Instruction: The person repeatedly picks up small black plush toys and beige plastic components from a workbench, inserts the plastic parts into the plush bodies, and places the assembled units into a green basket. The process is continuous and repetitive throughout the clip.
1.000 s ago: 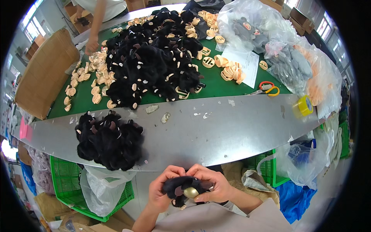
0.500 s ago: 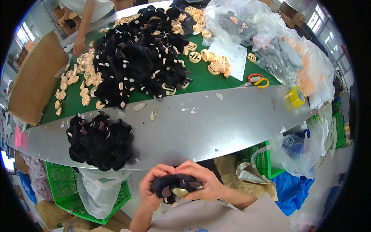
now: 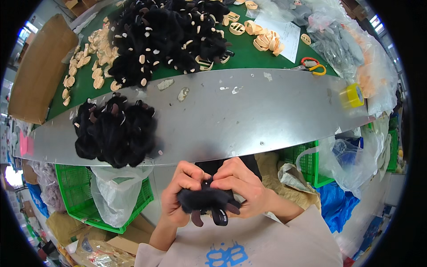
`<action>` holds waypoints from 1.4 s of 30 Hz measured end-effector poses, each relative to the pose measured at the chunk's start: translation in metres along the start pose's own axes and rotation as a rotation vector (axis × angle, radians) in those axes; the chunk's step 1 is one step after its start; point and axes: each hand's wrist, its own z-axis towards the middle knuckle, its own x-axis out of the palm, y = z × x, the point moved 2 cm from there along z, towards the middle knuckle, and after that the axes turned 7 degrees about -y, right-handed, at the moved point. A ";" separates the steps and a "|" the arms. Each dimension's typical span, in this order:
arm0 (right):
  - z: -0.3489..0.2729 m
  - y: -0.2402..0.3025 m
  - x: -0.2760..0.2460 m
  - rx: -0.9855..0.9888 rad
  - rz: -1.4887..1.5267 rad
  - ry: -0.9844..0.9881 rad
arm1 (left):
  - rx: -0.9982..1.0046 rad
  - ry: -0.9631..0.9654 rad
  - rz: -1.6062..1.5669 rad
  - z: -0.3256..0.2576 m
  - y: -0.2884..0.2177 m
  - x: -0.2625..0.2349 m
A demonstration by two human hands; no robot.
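Close in front of my body, just off the metal table edge, I hold a small black plush toy (image 3: 202, 201) with brown ears. My left hand (image 3: 178, 192) grips its left side, fingers curled over the top. My right hand (image 3: 244, 189) wraps the right side, its thumb and fingertips pinching the fur close to the left hand's fingertips. A black loop (image 3: 220, 217) with pale marks hangs from the toy between the ears. The toy's far side is partly hidden by my fingers. To the left, a clump of similar black plush toys (image 3: 113, 133) sits on the metal surface.
A big heap of black plush pieces (image 3: 164, 35) covers the green mat, with beige plastic parts (image 3: 267, 42) around it. Scissors (image 3: 311, 66) and yellow tape (image 3: 353, 95) lie at right, near bagged grey plush (image 3: 333, 49). Green crates (image 3: 75, 200) stand below the table.
The toy has been turned in my hands: the gold-coloured round part is out of sight, and a black loop now hangs below. The view has tilted lower, and the other person's arm is out of sight.
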 end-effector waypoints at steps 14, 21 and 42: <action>-0.020 0.027 0.022 -0.206 -0.140 -0.074 | -0.119 0.148 0.023 -0.002 -0.016 -0.001; -0.036 0.032 0.013 -0.047 0.128 0.101 | -0.220 0.438 0.123 0.008 -0.030 -0.003; -0.008 -0.007 0.022 -0.196 -0.294 -0.456 | 0.223 -0.361 0.595 -0.016 0.010 0.021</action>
